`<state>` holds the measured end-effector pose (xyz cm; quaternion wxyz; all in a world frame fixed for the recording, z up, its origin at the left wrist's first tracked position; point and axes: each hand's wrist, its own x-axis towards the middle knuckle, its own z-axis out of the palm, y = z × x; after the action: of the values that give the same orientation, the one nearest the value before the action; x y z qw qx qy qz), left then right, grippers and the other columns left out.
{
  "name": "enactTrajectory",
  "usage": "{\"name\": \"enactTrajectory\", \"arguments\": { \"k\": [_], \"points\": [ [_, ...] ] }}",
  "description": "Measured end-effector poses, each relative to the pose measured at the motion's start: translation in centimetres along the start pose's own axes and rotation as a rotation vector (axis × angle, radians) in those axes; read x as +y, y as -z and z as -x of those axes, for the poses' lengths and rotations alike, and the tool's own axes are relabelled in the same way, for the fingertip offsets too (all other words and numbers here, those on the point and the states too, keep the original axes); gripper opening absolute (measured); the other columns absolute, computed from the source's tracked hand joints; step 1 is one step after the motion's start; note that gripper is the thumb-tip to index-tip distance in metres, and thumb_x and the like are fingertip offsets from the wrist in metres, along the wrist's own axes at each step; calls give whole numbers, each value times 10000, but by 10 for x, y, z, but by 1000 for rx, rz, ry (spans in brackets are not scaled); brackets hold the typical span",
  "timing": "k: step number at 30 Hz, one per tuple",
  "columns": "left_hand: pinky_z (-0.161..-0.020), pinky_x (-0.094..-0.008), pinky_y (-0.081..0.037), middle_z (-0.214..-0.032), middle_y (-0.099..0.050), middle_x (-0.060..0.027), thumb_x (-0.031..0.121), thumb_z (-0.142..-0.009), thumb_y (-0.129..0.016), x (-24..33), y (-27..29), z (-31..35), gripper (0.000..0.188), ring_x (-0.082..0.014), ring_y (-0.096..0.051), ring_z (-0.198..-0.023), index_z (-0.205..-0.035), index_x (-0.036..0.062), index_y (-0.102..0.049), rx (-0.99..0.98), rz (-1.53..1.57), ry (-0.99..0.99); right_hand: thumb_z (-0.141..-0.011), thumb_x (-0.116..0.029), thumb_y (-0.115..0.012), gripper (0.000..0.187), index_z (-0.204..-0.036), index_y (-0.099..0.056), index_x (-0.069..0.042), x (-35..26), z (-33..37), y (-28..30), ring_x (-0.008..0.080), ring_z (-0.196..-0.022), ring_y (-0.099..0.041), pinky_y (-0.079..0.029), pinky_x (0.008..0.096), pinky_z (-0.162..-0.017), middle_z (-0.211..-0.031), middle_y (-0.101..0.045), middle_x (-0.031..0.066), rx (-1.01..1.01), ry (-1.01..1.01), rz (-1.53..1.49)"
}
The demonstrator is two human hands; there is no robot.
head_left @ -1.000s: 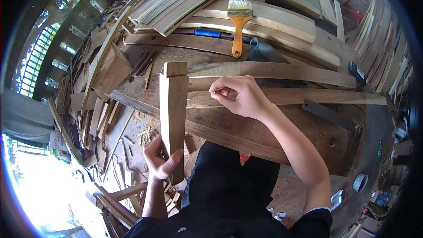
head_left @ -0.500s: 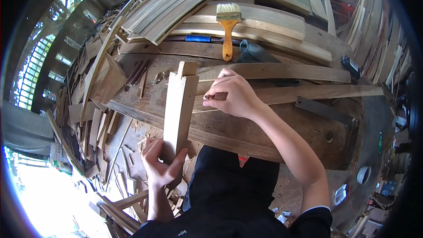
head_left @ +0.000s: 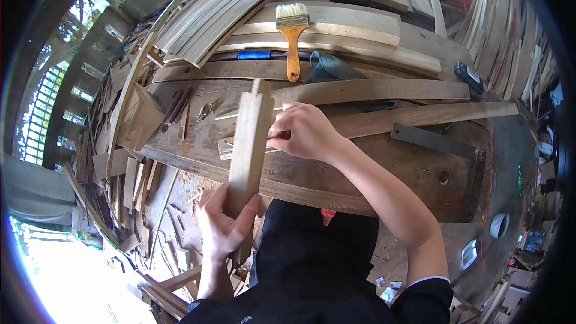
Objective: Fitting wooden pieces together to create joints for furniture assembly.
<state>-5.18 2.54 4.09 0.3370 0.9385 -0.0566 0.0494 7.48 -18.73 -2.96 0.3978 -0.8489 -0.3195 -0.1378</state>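
My left hand [head_left: 221, 219] grips the lower part of a squared wooden post [head_left: 247, 150], holding it nearly upright with a slight lean to the right. A narrow tenon [head_left: 257, 86] sticks up from the post's top end. Close beside the post's upper right side is my right hand [head_left: 307, 132], thumb and fingers pinched together. Whatever sits between those fingertips is too small and too covered to name. Behind the post, two long curved wooden pieces [head_left: 390, 90] lie on the workbench [head_left: 372, 174].
A flat paintbrush [head_left: 293, 45] with an orange handle lies beyond my hands, near a blue tool handle [head_left: 254, 55]. A metal square [head_left: 435, 140] rests at the bench's right. Stacked boards [head_left: 342, 27] and a slatted panel [head_left: 228, 15] fill the back. Wood scraps [head_left: 132, 180] crowd the left floor.
The post has turned and tilted right, so its bright face is now duller. My right hand has come closer to it. The whole view has shifted slightly.
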Motion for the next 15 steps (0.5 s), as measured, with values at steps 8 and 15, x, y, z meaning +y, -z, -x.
{"name": "enactTrajectory", "arguments": {
  "k": [8, 15],
  "points": [
    [-624, -421, -436, -641, -608, -172, 291, -747, -794, 3, -16, -1, 338, -335, -549, -621, -738, 0, -621, 46, -67, -1, -720, -170, -792, 84, -738, -765, -93, 10, 5, -5, 251, -644, -633, -519, 364, -660, -666, -691, 63, 75, 21, -15],
    [-585, -407, -432, -625, -586, -181, 289, -765, -789, -3, -16, -4, 360, -329, -548, -591, -742, -23, -610, 24, 15, 96, -707, -150, -788, 76, -731, -757, -85, 6, 2, -2, 258, -648, -651, -529, 372, -652, -642, -678, 64, 33, 10, 18]
  ]
}}
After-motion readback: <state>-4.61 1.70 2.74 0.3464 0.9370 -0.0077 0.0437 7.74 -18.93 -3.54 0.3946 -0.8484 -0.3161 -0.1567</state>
